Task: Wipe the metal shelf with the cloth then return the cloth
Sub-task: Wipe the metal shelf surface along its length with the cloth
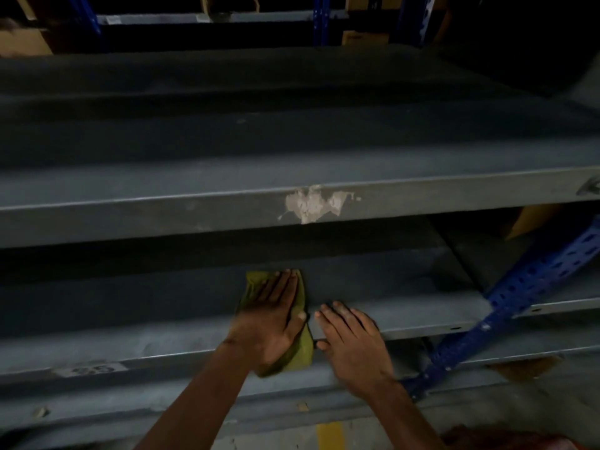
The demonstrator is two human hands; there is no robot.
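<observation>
My left hand (pixel 271 316) lay flat, fingers stretched out, palm pressing the cloth (pixel 293 352) down onto the shelf (pixel 130 303); it gripped nothing, it only pinned the cloth under its weight. The cloth, an olive-yellow rag, showed past the fingertips at the far end and past the heel of the hand at the near end, where it drooped over the shelf's front edge. My right hand (pixel 352 342) rested just beside it, also open and flat, fingers on bare metal near the front lip, holding nothing and seemingly steadying me.

The shelf was the lower grey one, with another shelf (pixel 162 219) close above it carrying a pale scraped patch (pixel 311 204) on its front edge. A blue perforated upright (pixel 519 293) ran slantwise at the right. The light was poor and the shelf's far depth was hard to read.

I judged the wiping to be under way. To do it well I would keep the palm spread so the cloth stayed flat and did not bunch, push in long overlapping strokes toward the back, then sweep sideways, and draw the overhanging end back under the hand so it would not snag on the lip.
</observation>
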